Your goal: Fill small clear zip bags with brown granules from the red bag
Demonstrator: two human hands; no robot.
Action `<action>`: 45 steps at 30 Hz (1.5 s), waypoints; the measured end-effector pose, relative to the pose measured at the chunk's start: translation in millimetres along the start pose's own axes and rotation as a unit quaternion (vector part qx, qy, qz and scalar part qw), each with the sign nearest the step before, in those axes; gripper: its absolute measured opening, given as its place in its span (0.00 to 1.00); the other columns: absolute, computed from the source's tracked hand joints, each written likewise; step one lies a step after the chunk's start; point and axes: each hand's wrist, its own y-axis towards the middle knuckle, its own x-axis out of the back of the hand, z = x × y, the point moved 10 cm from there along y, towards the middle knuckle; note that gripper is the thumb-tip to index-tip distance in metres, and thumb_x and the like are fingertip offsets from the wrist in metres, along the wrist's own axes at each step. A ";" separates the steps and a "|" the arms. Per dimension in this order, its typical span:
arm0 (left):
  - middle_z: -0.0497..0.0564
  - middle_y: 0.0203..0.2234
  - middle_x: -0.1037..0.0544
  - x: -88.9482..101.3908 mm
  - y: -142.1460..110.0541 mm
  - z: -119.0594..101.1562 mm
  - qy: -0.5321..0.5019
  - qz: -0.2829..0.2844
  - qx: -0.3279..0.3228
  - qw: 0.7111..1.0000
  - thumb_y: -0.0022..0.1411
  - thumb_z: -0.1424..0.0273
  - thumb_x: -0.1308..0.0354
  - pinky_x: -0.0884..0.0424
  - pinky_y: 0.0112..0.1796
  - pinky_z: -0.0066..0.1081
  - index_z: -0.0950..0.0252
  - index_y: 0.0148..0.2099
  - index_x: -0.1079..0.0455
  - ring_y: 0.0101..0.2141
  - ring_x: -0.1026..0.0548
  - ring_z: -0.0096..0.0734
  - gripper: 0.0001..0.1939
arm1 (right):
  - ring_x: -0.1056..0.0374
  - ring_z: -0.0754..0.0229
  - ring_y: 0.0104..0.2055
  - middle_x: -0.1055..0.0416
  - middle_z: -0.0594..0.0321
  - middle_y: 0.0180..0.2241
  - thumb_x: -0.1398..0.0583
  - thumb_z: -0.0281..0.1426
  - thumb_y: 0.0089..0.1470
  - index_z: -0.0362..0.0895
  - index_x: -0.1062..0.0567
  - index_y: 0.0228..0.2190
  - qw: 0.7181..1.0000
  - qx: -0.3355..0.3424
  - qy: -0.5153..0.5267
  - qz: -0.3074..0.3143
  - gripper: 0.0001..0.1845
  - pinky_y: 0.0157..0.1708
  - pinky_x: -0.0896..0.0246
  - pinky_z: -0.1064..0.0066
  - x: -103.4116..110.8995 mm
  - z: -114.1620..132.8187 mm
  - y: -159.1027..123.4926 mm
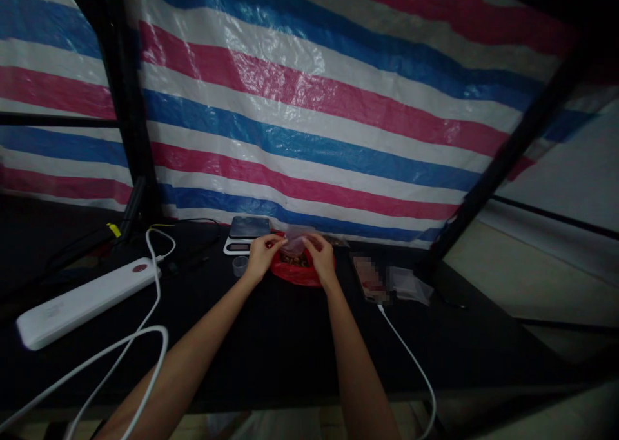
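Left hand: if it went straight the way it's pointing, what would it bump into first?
The clear plastic bag, right at the left hand's fingertips. Past that, probably the striped plastic sheet behind, though depth is hard to judge.

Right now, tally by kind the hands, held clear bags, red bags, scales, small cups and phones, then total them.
Hands: 2 (left hand, right hand)
Held clear bag: 1
Red bag: 1
Scale: 1
Small cup: 1
Phone: 1
Total: 7
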 end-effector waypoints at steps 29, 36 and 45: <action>0.50 0.25 0.25 -38.5 -10.8 -16.7 -0.025 0.143 -0.046 0.988 0.50 0.65 0.43 0.32 0.31 0.27 0.66 0.34 0.29 0.27 0.27 0.29 0.11 | 0.31 0.59 0.35 0.26 0.62 0.30 0.43 0.39 0.44 0.43 0.27 0.28 0.993 -0.025 0.070 -0.089 0.12 0.39 0.38 0.67 15.8 1.8 -4.1; 0.49 0.21 0.24 -34.6 -7.7 -5.8 -0.006 0.133 -0.015 0.991 0.47 0.63 0.40 0.33 0.28 0.26 0.67 0.27 0.28 0.24 0.28 0.29 0.11 | 0.30 0.59 0.34 0.25 0.60 0.30 0.43 0.39 0.43 0.42 0.27 0.28 0.987 -0.050 0.102 -0.116 0.13 0.38 0.37 0.68 19.3 -9.3 -3.5; 0.48 0.20 0.27 -3.9 1.1 3.6 -0.004 0.026 -0.002 1.000 0.47 0.59 0.42 0.35 0.28 0.26 0.67 0.25 0.30 0.24 0.31 0.27 0.14 | 0.30 0.60 0.34 0.24 0.65 0.31 0.38 0.38 0.40 0.47 0.24 0.29 0.992 -0.035 -0.092 0.083 0.11 0.37 0.38 0.71 -12.4 -11.6 -11.7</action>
